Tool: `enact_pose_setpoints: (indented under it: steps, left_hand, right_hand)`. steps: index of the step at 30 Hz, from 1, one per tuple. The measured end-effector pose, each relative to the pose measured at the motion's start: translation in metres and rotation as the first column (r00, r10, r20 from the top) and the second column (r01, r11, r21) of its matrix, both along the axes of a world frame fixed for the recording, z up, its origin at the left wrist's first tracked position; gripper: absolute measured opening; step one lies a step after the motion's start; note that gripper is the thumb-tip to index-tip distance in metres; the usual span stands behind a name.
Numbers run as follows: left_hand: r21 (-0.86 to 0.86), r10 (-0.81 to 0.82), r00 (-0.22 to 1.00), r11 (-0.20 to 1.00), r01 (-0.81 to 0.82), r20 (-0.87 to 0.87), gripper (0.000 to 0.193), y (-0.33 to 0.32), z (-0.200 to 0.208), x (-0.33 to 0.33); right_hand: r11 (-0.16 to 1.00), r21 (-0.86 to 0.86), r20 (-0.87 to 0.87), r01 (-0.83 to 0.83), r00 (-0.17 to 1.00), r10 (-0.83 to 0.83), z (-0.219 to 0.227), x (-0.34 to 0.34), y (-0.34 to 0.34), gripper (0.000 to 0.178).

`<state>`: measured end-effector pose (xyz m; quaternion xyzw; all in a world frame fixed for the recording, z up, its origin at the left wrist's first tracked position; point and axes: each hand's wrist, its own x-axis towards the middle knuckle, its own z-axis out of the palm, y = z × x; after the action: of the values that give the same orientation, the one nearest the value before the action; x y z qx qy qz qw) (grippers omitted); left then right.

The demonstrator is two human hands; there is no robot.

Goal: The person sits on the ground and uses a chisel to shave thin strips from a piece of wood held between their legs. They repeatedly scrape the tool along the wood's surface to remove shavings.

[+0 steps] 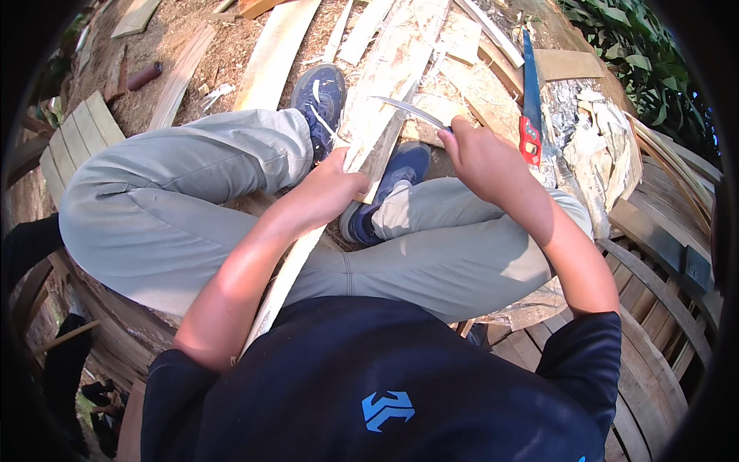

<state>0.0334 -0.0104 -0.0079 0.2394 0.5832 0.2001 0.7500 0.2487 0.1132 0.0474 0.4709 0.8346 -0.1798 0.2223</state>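
A long, pale strip of wood [283, 289] slants from beside my left forearm up between my shoes. My left hand [327, 187] is closed round it, between my knees. In my right hand [486, 160] is a knife with a thin, slightly curved blade [413, 110]. The fist hides most of its handle. The blade points left, and its tip lies over a pale plank [400, 54] beyond the strip's far end. Whether the blade touches the wood I cannot tell. A thin curled shaving [326, 117] stands near my left shoe.
A hand saw [530, 85] with a blue blade and red handle lies beyond my right hand. Loose boards [277, 50], shavings and sawdust cover the ground ahead. More curved wooden strips [658, 289] lie at the right. Leafy plants [639, 61] grow at the far right.
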Motion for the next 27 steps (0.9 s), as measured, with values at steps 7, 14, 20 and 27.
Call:
enact_pose_setpoints:
  steps: [7,14,20,27]
  left_hand:
    - [0.025,-0.025,1.000,0.999,0.025,-0.005,0.064,0.003,0.002,0.003]
    - [0.032,-0.007,1.000,0.999,0.008,-0.027,0.070,-0.004,-0.010,0.003]
    - [0.000,-0.002,1.000,1.000,0.002,-0.025,0.070,-0.002,-0.003,0.002]
    - [0.013,-0.034,0.999,0.999,0.034,0.002,0.072,0.003,0.003,0.001]
  right_hand:
    - [0.980,0.156,0.108,0.123,0.984,-0.141,-0.056,0.017,0.042,0.038]
    - [0.990,0.023,-0.057,0.139,0.989,-0.138,-0.019,0.023,0.034,0.044]
    - [0.997,0.049,-0.065,-0.056,0.996,0.059,-0.007,0.014,-0.010,0.032]
    - [0.979,0.203,0.180,0.002,0.983,-0.039,-0.077,0.046,0.058,0.043]
